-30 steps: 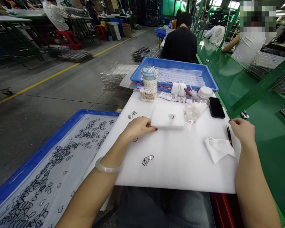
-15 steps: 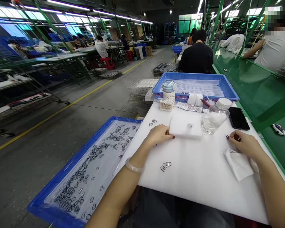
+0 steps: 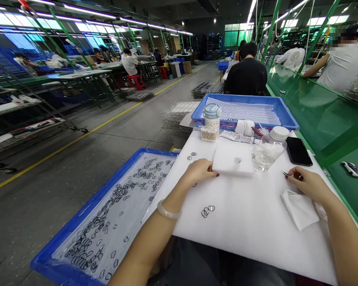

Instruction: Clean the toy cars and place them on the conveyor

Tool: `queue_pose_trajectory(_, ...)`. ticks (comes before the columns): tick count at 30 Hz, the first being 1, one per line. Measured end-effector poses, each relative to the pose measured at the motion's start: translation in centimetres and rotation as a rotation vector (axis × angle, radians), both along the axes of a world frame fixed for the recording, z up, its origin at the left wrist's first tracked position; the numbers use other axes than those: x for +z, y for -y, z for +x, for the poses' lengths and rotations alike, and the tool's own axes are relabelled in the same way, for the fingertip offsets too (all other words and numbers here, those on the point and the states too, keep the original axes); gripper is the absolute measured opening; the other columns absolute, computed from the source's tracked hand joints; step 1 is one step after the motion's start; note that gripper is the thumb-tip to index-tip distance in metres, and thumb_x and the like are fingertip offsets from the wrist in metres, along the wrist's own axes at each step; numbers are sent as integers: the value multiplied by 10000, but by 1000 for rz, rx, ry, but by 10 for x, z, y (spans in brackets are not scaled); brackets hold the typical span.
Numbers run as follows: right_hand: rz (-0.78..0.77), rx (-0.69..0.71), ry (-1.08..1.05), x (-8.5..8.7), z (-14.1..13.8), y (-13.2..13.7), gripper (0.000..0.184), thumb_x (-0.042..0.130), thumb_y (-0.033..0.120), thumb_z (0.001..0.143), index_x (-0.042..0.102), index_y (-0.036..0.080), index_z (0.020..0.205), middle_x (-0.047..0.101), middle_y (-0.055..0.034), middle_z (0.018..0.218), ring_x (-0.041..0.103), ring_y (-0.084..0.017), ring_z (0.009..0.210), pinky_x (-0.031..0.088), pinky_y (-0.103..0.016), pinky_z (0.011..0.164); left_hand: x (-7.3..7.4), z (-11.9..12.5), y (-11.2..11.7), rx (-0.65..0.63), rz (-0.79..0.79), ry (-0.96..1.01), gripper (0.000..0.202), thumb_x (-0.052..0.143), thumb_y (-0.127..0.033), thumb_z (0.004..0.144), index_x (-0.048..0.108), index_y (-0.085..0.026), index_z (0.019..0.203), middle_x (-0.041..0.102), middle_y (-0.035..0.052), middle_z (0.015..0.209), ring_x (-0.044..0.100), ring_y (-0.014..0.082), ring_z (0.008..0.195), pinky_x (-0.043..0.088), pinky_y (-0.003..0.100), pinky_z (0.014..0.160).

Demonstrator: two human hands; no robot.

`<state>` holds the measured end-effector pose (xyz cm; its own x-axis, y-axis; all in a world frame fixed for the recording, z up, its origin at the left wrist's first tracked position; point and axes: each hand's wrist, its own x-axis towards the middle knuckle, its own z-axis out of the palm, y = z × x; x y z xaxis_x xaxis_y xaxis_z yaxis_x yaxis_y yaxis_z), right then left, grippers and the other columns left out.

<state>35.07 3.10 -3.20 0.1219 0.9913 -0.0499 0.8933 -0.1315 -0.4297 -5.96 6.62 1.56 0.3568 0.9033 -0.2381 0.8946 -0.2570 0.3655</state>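
At its left edge, my left hand [image 3: 199, 171] grips a white foam block [image 3: 223, 161], its fingers curled and the thumb by the front corner. On top of the block lies a small round piece [image 3: 237, 160], too small to make out. My right hand [image 3: 307, 180] is closed round a pair of tweezers [image 3: 284, 173], whose dark thin tips point left above the white tabletop [image 3: 241, 226]. Beneath that hand lies a folded white cloth [image 3: 300, 208]. Several thin black rings [image 3: 208, 211] rest on the tabletop's left part, some near my left wrist.
A blue tray [image 3: 107, 167] of many black rings stands low at left. Behind the block are a box of cotton swabs [image 3: 209, 134], a cup [image 3: 211, 117], a clear bottle [image 3: 268, 153] and a phone [image 3: 299, 151]. Another blue tray [image 3: 289, 115] borders the far edge. Co-workers sit beyond.
The camera view has shifted slightly. Both hands stay nearly where they were, the left at the foam block and the right with the tweezers.
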Motion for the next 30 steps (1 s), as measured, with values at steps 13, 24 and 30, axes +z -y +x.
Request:
queue_pose_trajectory(13, -6, 3, -4, 3, -2, 2, 274, 542, 509, 764, 601, 259, 859, 667, -24, 787, 589, -238, 673, 437, -368, 622, -2, -1, -1, -12, 8, 1, 293, 624, -478, 839, 591, -201, 752, 683, 53, 930, 627, 243, 855, 339, 299, 586)
queue_pose_trajectory(24, 4, 6, 5, 5, -4, 4, 290, 538, 524, 796, 601, 248, 860, 667, -25, 768, 589, -226, 656, 431, -351, 603, -4, -2, -2, -18, 12, 10, 272, 626, -464, 826, 605, -203, 755, 690, 51, 907, 634, 246, 843, 352, 302, 586)
queue_pose_trajectory(30, 14, 16, 2, 4, -3, 3, 302, 538, 532, 805, 597, 242, 866, 668, -32, 771, 589, -217, 644, 426, -334, 586, -5, -2, -2, -19, 13, 12, 262, 632, -458, 819, 608, -203, 764, 688, 51, 921, 638, 246, 853, 362, 301, 592)
